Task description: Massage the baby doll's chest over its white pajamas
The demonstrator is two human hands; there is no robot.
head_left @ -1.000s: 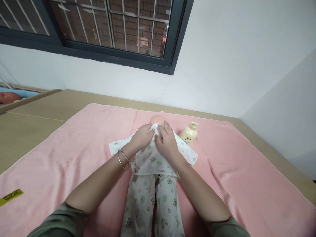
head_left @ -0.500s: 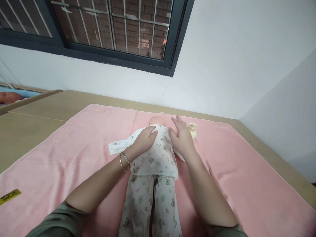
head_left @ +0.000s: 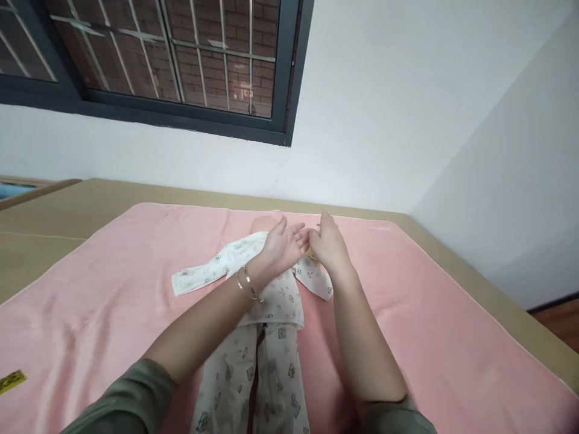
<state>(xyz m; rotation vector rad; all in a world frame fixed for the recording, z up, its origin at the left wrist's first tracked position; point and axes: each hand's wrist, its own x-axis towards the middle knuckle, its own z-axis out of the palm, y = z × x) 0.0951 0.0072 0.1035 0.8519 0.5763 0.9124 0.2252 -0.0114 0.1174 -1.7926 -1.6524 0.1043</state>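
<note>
L hand [head_left: 284, 248] open, palm up, over baby doll [head_left: 260, 283]; R hand [head_left: 329, 247] at its 3 o'clock, fingers hid bottle, grip unclear. Doll's head mostly hidden.

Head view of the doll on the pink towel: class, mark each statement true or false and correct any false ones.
1. The doll lies on a pink towel. True.
2. The left hand wears bracelets at the wrist. True.
3. The doll is undressed. False: it wears a white printed top and trousers.
4. The right hand rests on the doll's legs. False: it is up beside the doll's shoulder, next to the left hand.
5. A barred window is in the wall behind. True.
6. The towel is blue. False: it is pink.
</note>
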